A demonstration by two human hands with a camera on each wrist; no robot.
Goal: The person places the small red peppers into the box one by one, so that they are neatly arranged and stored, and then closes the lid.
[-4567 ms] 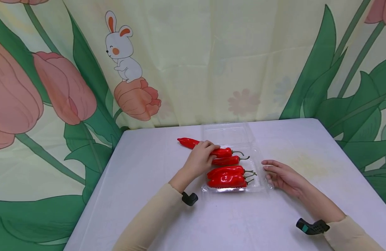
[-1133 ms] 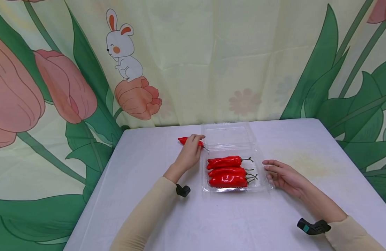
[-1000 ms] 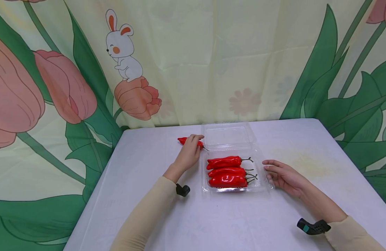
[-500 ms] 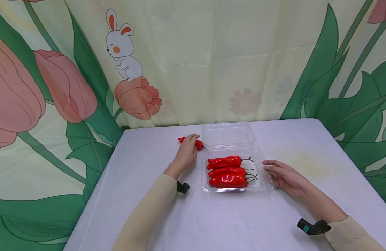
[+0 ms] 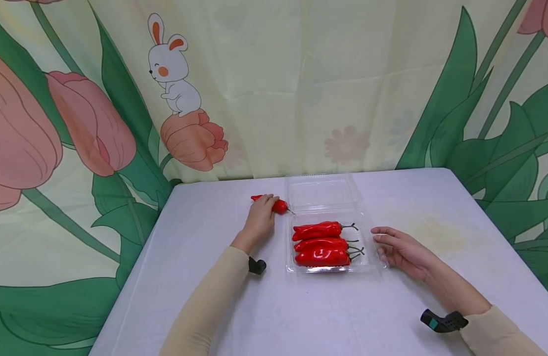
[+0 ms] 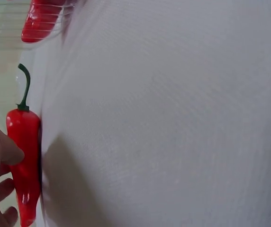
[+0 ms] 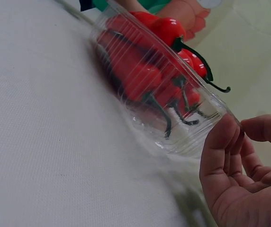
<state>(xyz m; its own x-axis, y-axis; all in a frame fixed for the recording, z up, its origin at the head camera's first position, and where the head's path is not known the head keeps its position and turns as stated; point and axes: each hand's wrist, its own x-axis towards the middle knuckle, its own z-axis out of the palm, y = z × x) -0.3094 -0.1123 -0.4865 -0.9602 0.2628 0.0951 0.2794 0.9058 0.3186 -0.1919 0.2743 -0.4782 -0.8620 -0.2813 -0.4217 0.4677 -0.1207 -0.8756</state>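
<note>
A red chili pepper [image 5: 280,206] with a green stem lies on the table, left of a clear plastic clamshell box [image 5: 367,261]. My left hand [image 5: 257,217] is over its middle; in the left wrist view the thumb [image 6: 12,153] is against the near side of that pepper [image 6: 27,137] and fingers curl behind it. Several more red chili peppers [image 5: 322,257] lie side by side in the box's base, stems pointing right. At the box's right side is my right hand [image 5: 405,252], which pinches the rim [image 7: 197,78] between thumb and fingers in the right wrist view.
The box's lid [image 5: 323,193] lies folded back toward the far table edge. A white cloth covers the table [image 5: 336,316]. Behind it hangs a curtain [image 5: 274,99] printed with tulips and a rabbit.
My left hand has laid one chili pepper in the box, then gone to the lone pepper. Lately it has shifted slightly left and nearer along that pepper. The right hand stays put.
</note>
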